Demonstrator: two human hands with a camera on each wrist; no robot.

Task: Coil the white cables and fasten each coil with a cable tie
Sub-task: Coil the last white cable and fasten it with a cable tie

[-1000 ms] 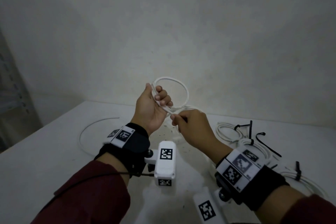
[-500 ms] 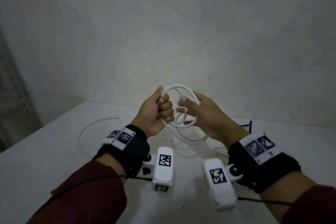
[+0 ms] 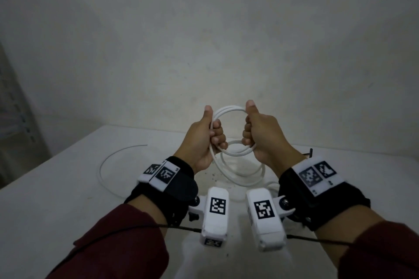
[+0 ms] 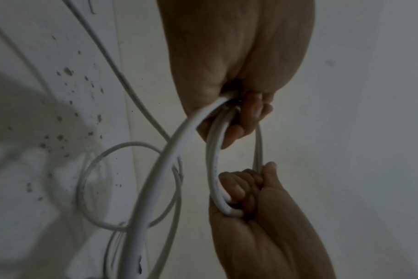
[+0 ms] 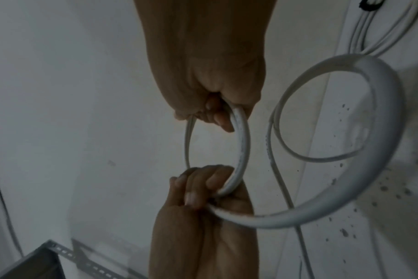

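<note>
Both hands hold one smooth, round-section white cable [image 3: 229,112] above the white table [image 3: 56,188], its turns bunched into a small upright ring. The left hand [image 3: 201,140] is closed in a fist around the ring's left side, thumb raised; the right hand [image 3: 260,136] is fisted around the right side, thumb likewise up. From the left fist the cable's slack [image 3: 240,179] drops in wider, looser loops onto the table between the wrists. A second thin white cable [image 3: 108,163] lies in an open arc at the left, well apart. The tabletop is matte and flecked with small dark specks [image 4: 67,71]. Bundled white coils with a black cable tie [image 5: 370,3] lie at the right.
</note>
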